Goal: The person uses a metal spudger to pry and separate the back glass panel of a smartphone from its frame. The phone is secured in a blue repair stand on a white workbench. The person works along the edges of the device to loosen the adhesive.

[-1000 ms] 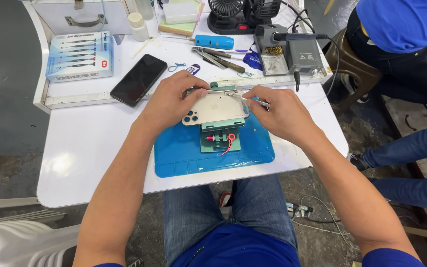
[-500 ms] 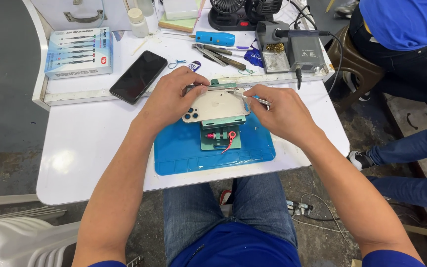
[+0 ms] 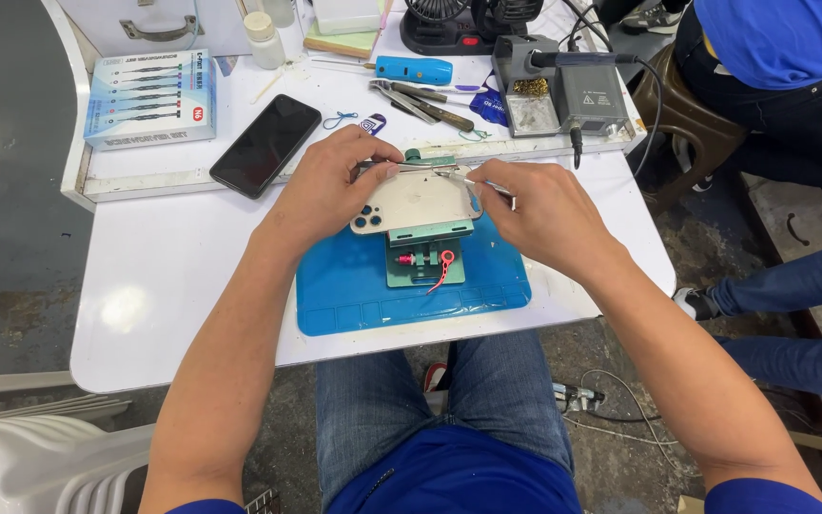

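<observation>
Hardly moved since the earlier frame: both hands kept at the phone's far edge, only the view nudged. On the white table (image 3: 173, 286), near its front edge, blue mat (image 3: 354, 286), green clamp fixture (image 3: 425, 266) and pale phone (image 3: 416, 202) face down in it; left hand (image 3: 330, 186) pinching the top edge, right hand (image 3: 539, 214) closed on a thin metal tool (image 3: 473, 181). Probably light, stiff, slick and fragile; best gripped by the side edges.
</observation>
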